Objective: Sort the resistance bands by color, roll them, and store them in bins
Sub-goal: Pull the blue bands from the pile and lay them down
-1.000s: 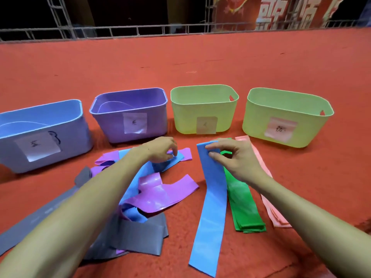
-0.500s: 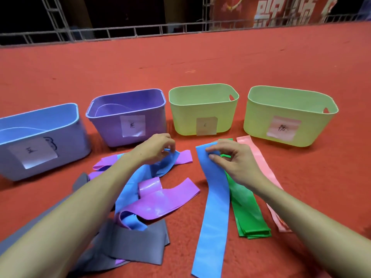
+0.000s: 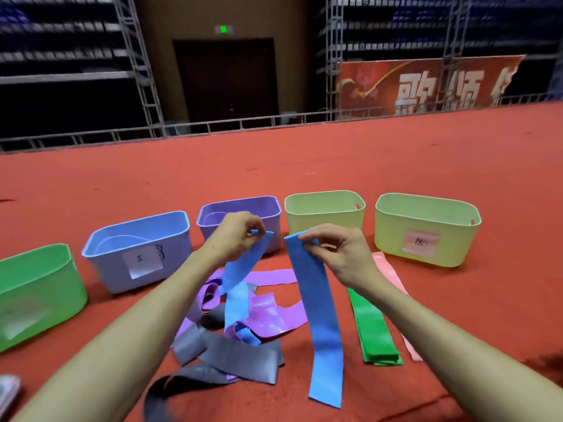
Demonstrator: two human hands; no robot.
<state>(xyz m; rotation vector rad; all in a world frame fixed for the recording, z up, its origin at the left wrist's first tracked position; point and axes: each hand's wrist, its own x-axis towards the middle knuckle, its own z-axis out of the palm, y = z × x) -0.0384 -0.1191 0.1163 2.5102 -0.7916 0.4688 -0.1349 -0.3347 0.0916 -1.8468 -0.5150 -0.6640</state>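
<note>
My left hand (image 3: pixel 236 237) pinches the top end of a blue band (image 3: pixel 240 287), lifted out of a tangled pile of purple bands (image 3: pixel 271 318) and grey bands (image 3: pixel 237 357). My right hand (image 3: pixel 338 254) pinches the top of a second blue band (image 3: pixel 320 324), which hangs down to the red floor. A folded green band (image 3: pixel 374 330) and a pink band (image 3: pixel 393 278) lie flat to the right. Behind stand a green bin (image 3: pixel 39 287), a blue bin (image 3: pixel 140 248), a purple bin (image 3: pixel 274 208) and two yellow-green bins (image 3: pixel 326 208) (image 3: pixel 426 229).
The red carpeted floor (image 3: pixel 304 166) stretches behind the bins to a metal railing (image 3: pixel 243 126). Scaffolding, a dark door and a red banner (image 3: pixel 426 86) stand beyond. A small blurred object (image 3: pixel 9 391) lies at the bottom left edge.
Both hands have risen off the floor, each lifting its blue band's end. The left band has been pulled up from the pile. The view has tilted upward, showing the far hall and a green bin.
</note>
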